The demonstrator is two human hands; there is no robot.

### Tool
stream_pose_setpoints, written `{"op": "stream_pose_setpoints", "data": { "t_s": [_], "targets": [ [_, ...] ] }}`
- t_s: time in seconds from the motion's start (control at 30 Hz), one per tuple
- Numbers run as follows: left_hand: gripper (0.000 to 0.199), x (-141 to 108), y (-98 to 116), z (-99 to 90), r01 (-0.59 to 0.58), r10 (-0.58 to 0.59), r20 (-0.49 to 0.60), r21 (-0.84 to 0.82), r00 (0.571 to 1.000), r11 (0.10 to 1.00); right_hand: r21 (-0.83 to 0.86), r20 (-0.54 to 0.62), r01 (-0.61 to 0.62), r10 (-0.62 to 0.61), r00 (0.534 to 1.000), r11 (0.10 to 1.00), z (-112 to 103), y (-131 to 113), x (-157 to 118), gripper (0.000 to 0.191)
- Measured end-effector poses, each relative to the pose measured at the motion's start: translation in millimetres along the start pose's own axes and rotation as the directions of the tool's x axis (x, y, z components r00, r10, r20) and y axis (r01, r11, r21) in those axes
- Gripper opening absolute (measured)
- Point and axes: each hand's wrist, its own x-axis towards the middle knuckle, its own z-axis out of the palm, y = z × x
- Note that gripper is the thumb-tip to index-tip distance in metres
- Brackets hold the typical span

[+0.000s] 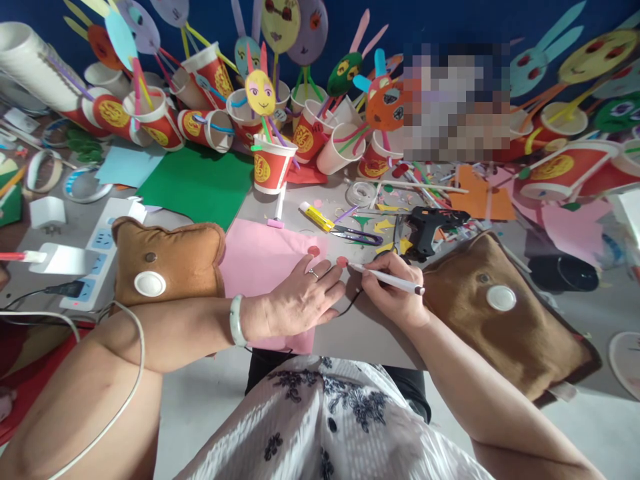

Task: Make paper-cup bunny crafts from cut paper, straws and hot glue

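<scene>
My left hand, with a ring on one finger, lies flat with its fingers stretched out, partly over a sheet of pink paper. A small red paper circle rests by its index finger. Past the fingertips a second red paper circle is on the grey table. My right hand is closed around a white marker, its tip at the edge of that second circle. Whether the tip touches the paper I cannot tell.
Two brown cushions flank my arms, and a white cable crosses my left forearm. Ahead lie scissors, a yellow glue stick, a black glue gun and green paper. Several red-and-white paper cups with paper faces line the back.
</scene>
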Motion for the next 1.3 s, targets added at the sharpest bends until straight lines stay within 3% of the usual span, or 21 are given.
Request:
{"op": "stream_pose_setpoints", "data": {
  "t_s": [0.83,1.13,1.3],
  "targets": [
    [0.046,-0.4,-0.7,0.0,-0.004,0.004,-0.003,-0.016,1.000,1.000,-0.002,0.035,0.055,-0.055,0.998,0.998,-0.7,1.6,-1.5,0.005],
    [0.039,-0.9,-0.9,-1.6,-0.031,0.032,-0.021,0.037,0.999,0.999,-0.054,-0.237,0.042,-0.054,0.970,0.998,-3.2,2.5,-5.3,0.005],
    [0.038,-2.0,-0.3,-2.7,-0.048,0.053,-0.051,0.096,0.997,0.994,-0.090,-0.271,-0.013,-0.012,0.962,0.996,-4.5,5.1,-6.8,0.008]
  ]
}}
